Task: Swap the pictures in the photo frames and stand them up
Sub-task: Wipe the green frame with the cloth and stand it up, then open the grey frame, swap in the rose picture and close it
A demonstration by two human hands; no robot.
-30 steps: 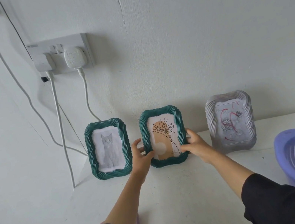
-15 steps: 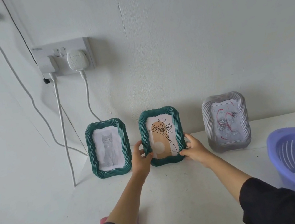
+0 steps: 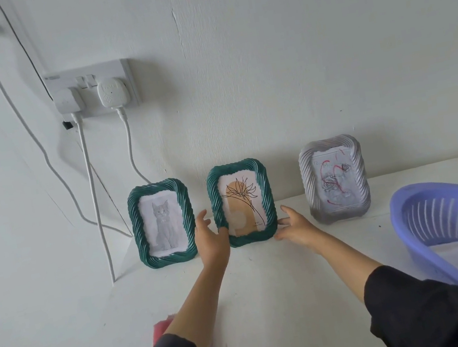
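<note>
Three photo frames stand upright against the white wall on the white table. The left green frame shows a grey cat. The middle green frame shows a line-drawn flower on tan. A silver frame at the right shows red and grey roses. My left hand is at the middle frame's lower left edge, fingers relaxed and touching it. My right hand is just off its lower right corner, fingers spread, holding nothing.
A purple plastic basket with papers inside sits at the right. A wall socket with two plugs and white cables hangs above the left frame. Something pink lies at the table's near left edge.
Both hands held the middle green frame by its sides; now their fingers have loosened and drawn slightly away, leaving the frame standing by the wall.
</note>
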